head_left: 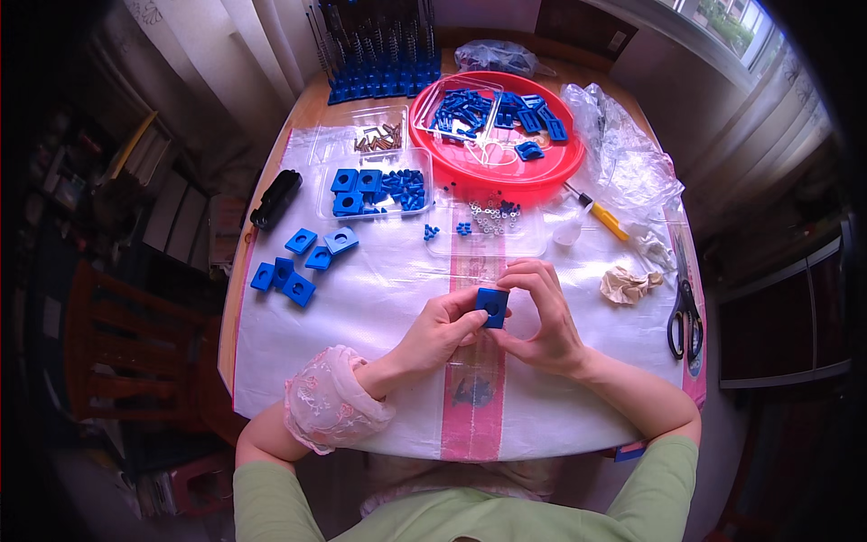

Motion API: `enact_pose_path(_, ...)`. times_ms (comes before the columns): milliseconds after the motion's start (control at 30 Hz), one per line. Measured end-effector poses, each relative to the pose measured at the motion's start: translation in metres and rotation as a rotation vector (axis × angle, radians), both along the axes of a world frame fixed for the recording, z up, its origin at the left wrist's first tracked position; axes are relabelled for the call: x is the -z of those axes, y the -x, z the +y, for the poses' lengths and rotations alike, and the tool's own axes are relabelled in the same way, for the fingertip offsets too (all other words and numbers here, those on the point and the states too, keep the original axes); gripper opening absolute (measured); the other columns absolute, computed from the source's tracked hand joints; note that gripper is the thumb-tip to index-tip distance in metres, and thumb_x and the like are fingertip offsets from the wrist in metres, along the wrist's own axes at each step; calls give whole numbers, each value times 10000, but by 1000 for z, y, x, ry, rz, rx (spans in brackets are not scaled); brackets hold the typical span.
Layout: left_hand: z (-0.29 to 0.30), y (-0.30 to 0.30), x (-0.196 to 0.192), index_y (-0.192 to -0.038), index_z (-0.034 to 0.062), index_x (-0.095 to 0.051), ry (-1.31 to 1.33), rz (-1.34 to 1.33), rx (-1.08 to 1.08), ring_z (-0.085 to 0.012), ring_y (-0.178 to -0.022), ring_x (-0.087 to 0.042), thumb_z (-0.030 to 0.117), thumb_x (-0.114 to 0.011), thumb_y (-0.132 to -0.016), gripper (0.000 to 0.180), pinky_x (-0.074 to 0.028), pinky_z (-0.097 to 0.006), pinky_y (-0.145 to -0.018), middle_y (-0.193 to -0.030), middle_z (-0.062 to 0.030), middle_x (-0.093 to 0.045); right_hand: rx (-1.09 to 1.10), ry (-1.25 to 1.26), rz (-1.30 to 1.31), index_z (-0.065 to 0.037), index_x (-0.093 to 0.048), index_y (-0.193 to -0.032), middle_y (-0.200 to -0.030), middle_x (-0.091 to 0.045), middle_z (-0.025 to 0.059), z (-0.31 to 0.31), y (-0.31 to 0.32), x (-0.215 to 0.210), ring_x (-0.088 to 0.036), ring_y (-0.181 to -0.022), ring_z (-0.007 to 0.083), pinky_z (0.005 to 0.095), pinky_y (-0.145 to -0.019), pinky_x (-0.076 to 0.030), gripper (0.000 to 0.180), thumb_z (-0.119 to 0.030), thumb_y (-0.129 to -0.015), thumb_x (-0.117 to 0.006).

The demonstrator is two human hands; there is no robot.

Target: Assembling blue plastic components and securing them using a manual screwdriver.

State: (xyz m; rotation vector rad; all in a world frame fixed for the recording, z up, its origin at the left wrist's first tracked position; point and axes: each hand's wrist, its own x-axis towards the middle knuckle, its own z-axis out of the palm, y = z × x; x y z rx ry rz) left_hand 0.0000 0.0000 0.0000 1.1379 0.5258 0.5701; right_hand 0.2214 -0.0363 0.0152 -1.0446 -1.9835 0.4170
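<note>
A small blue square plastic block [498, 297] with a round hole is held up over the middle of the table. My left hand [433, 334] pinches it from the left, thumb on its face beside the hole. My right hand [553, 327] curves round the other side, its thumb at the lower edge and its fingertips at the upper right corner. Several similar blue blocks [299, 288] lie loose to the left. Beyond them stands a clear plastic box [368, 216] with more blocks and small blue parts.
Behind are a red round tray [424, 154] of blue parts, a box of brass-coloured pins [379, 138] and a blue rack with springs [379, 81]. A black case [276, 199] lies left. Right are a yellow-handled tool [609, 220], crumpled paper [629, 285], black scissors [686, 321] and plastic bags [632, 163].
</note>
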Motion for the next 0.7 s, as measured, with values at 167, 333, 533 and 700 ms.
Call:
enact_pose_path(167, -2, 1, -1, -1456, 12, -557, 85, -24, -57, -7, -866, -555, 164, -537, -1069, 416, -498, -186, -786, -1281, -52, -678, 28, 55, 135, -19, -553, -1294, -1262, -582, 175, 0, 6, 5, -544, -1226, 375, 460, -1040, -476, 705, -57, -673, -884)
enact_pose_path(333, -2, -1, -2, -1462, 16, -547, 106, -64, -41, -2, -789, -503, 156, -520, -1074, 414, -486, -181, -765, -1277, -41, -677, 30, 40, 80, -29, -580, -1274, -1250, -583, 164, 0, 3, 0, -542, -1215, 371, 459, -1036, -471, 667, -68, -680, -882)
enact_pose_path(533, -1, -2, -3, -1436, 8, -560, 90, -60, -17, -14, -820, -538, 163, -514, -1080, 391, -490, -186, -774, -1267, -51, -677, 13, 9, 47, -53, -626, -1212, -1224, -585, 145, 1, 2, -4, -549, -1180, 353, 457, -1016, -471, 583, -64, -684, -872)
enact_pose_path(700, 0, -5, 2, -1366, -31, -592, 229, -125, -70, -104, -936, -651, 272, -474, -1110, 414, -508, -228, -770, -1239, -128, -692, 8, 18, 56, -55, -634, -1190, -1205, -586, 142, 0, 4, -6, -549, -1169, 347, 453, -1003, -471, 543, -83, -701, -869)
